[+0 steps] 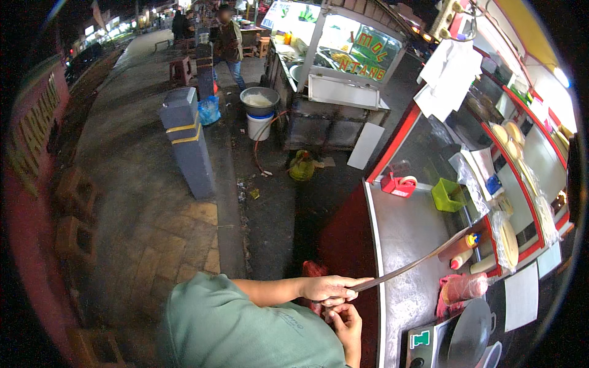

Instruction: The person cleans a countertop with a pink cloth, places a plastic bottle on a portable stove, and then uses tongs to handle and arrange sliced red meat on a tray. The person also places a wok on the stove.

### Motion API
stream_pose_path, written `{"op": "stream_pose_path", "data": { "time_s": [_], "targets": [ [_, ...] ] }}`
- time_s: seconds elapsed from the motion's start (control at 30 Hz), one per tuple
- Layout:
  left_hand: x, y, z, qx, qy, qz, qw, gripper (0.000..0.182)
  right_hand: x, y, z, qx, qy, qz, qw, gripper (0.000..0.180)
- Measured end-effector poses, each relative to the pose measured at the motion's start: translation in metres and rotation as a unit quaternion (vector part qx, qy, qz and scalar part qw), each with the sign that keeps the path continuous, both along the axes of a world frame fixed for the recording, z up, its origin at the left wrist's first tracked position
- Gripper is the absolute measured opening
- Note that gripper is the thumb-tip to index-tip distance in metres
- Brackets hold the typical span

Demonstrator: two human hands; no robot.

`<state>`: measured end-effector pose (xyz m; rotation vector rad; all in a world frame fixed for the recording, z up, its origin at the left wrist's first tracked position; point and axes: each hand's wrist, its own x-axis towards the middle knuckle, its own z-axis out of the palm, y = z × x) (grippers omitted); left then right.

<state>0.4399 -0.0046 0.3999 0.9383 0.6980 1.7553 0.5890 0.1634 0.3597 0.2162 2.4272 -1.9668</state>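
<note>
A long brown strip, perhaps a strap, rises in a curve over the steel counter towards the sauce bottles. My left hand is closed around its near end, at the counter's edge. Just below, my right hand has its fingers curled and pinches a short brown piece that seems to be the same strip. Both hands are close together in front of my green shirt. What the strip's far end is fixed to cannot be made out.
On the steel counter are a red tape dispenser, a green basket, a sauce bottle and a wok. A grey post, a food cart and a walking person are farther off.
</note>
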Motion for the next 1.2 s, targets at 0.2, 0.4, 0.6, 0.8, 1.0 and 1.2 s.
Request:
{"op": "stream_pose_path", "data": {
  "time_s": [0.2,0.4,0.6,0.8,1.0,1.2],
  "targets": [
    [-0.006,-0.012,-0.004,0.002,0.013,0.021,1.0,0.067,-0.021,-0.007,0.006,-0.065,-0.065,0.027,0.995,0.008],
    [-0.008,-0.006,-0.006,0.002,-0.01,0.012,1.0,0.068,-0.025,-0.004,-0.002,-0.094,-0.061,0.035,0.993,0.012],
    [-0.001,0.005,-0.01,-0.006,0.012,0.017,1.0,0.071,-0.013,0.024,-0.041,-0.017,-0.04,0.037,0.998,0.009],
    [0.015,0.021,-0.018,0.016,-0.004,-0.004,1.0,0.069,0.002,0.028,-0.02,-0.016,-0.023,0.044,0.999,0.009],
    [0.016,0.029,-0.007,-0.014,0.003,-0.011,1.0,0.071,0.01,0.024,-0.01,-0.157,-0.02,-0.023,0.987,0.008],
    [0.008,0.016,-0.007,-0.029,0.028,0.01,0.999,0.072,-0.006,0.011,-0.006,-0.105,-0.02,-0.059,0.992,0.007]
  ]
}}
